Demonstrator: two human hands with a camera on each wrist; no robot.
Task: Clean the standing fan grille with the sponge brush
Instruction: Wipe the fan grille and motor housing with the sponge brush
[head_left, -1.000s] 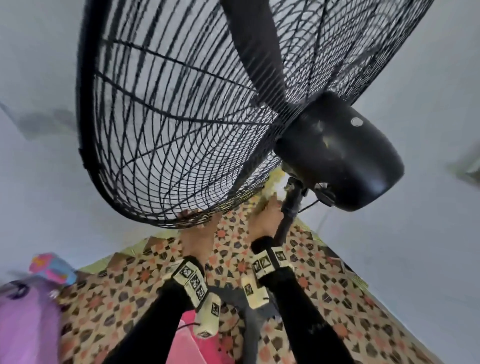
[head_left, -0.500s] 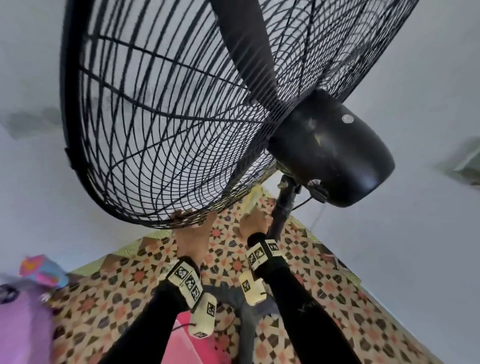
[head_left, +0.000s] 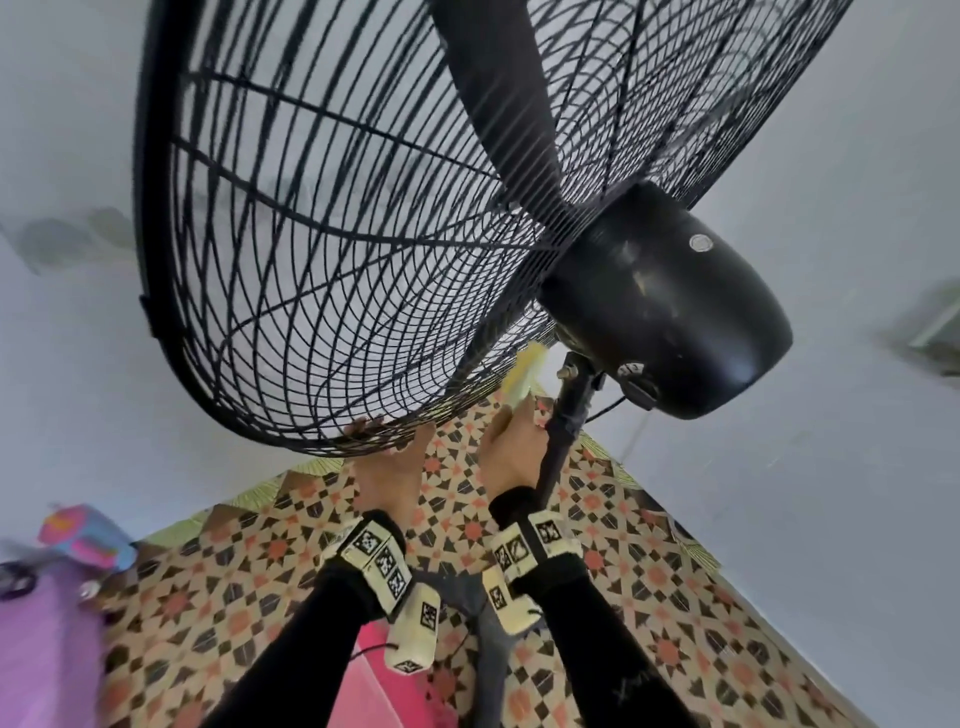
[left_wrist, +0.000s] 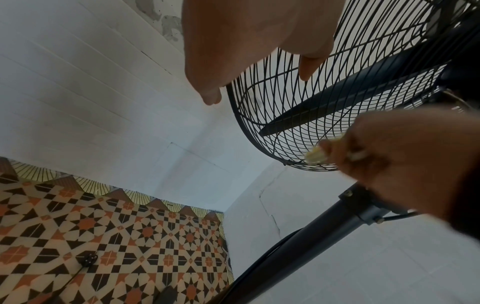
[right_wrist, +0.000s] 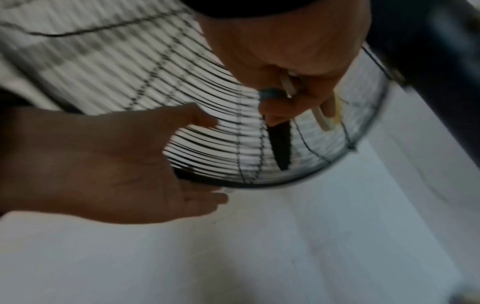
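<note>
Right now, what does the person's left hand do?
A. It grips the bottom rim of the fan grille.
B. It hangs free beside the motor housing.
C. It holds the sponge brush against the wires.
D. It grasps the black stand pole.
A: the left hand has its fingers curled over the bottom rim of the fan grille, while the right hand holds the yellow sponge brush near the stand pole.

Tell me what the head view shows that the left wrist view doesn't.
Only the head view shows the motor housing, both wrist straps and a purple object at lower left. Only the left wrist view shows a plug lying on the tiled floor. Both show the left hand gripping the grille rim, the right hand holding the yellow sponge brush, and the pole.
</note>
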